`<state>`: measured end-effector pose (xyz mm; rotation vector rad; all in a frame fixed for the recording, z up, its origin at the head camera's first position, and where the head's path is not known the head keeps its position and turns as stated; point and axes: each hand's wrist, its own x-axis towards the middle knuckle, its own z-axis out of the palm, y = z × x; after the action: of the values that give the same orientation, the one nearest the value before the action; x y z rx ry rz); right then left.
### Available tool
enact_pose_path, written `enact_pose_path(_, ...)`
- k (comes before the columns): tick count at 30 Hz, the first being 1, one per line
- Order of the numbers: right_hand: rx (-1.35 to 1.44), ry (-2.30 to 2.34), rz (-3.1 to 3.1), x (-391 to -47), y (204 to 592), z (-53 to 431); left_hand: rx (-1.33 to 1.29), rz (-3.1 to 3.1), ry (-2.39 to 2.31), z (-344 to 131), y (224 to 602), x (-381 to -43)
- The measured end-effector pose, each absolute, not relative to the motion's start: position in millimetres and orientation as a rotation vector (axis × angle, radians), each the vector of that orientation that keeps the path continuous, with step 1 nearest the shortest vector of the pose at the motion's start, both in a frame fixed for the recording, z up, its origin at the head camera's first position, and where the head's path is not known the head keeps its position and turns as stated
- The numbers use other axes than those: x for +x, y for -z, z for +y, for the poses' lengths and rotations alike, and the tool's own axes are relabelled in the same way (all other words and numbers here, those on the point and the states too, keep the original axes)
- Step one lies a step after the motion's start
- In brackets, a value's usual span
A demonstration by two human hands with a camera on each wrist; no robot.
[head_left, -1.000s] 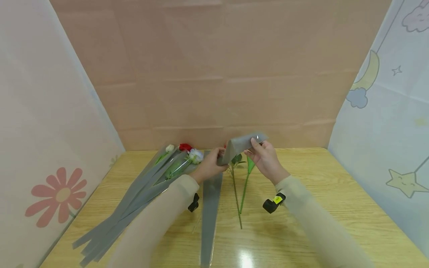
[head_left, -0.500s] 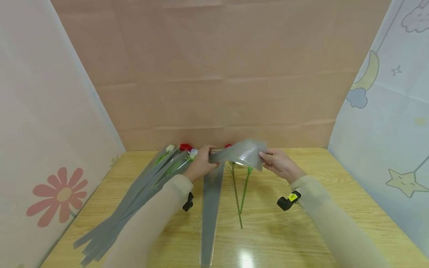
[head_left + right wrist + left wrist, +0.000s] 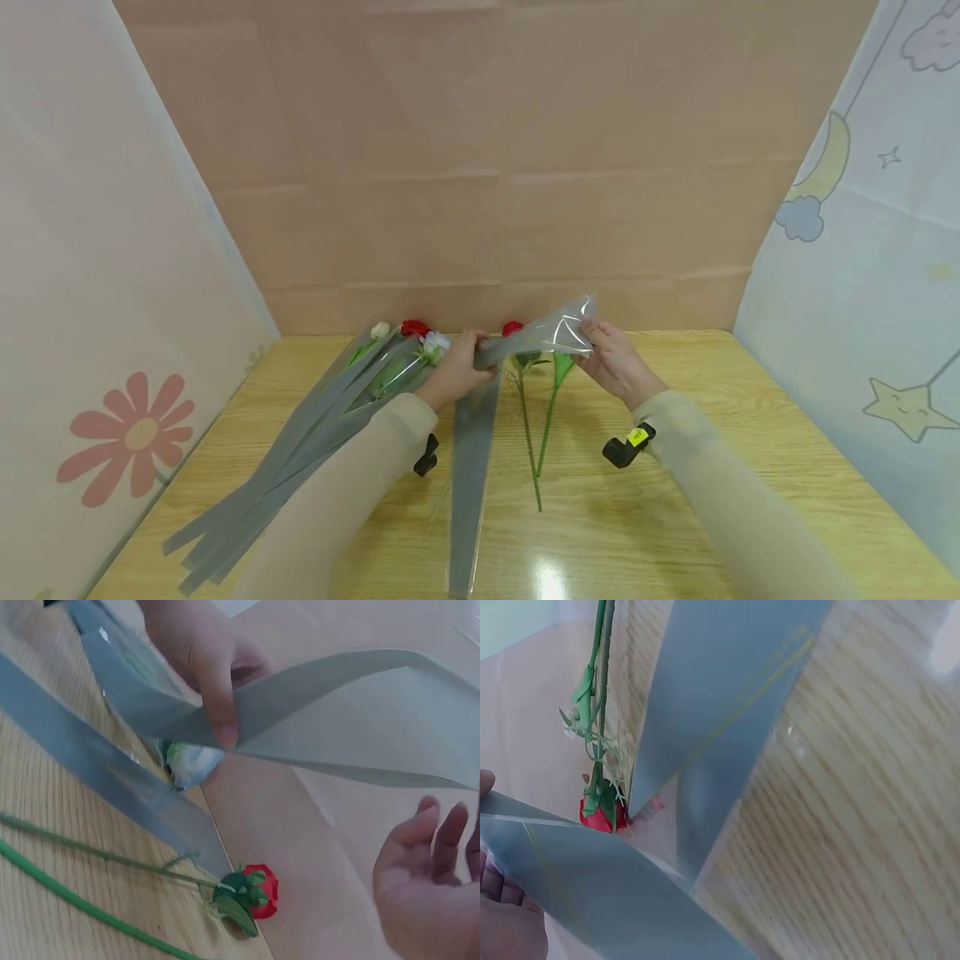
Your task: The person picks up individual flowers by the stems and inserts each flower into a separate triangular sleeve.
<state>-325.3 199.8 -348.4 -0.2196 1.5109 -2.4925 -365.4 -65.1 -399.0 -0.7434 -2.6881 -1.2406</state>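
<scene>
A grey, partly clear plastic flower sleeve [image 3: 536, 337] stretches between both hands above the table's back edge. My left hand [image 3: 459, 368] grips its narrower part; in the right wrist view the left thumb [image 3: 219, 712] presses on the film. At the wide end, my right hand [image 3: 617, 360] pinches the sleeve's edge. Beneath the film lies a red rose [image 3: 513, 328] with a long stem, its bloom seen whole in the right wrist view. Beside it is a second flower with a green stem [image 3: 548, 425], its head hidden behind the sleeve and right hand.
Another grey sleeve [image 3: 472, 492] lies lengthwise on the wooden table, just left of the rose stem. Several wrapped flowers [image 3: 300, 450] fan out at the left, with white and red blooms. A pink backdrop [image 3: 480, 208] rises behind, with printed panels at both sides.
The right hand moved out to the right and down, then partly back in and up. The sleeve's wide end, folded over earlier, now spreads out. The left hand shifted slightly left.
</scene>
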Motion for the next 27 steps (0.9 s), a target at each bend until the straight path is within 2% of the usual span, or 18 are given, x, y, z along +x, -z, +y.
enact_pose_path(6, -0.375, 2.58, 1.244, -325.2, 344.2, 186.4, -0.731, -2.705, 1.233, -61.3, 396.5, -364.9)
enact_pose_path(14, -0.276, 2.573, 1.197, -322.8, 339.2, 183.4, -0.76, -2.687, 1.214, -59.2, 395.5, -365.2)
enact_pose_path(27, 0.024, 2.308, 2.228, -316.1, 342.8, 207.8, -0.688, -2.691, 1.242, -70.5, 394.5, -368.1)
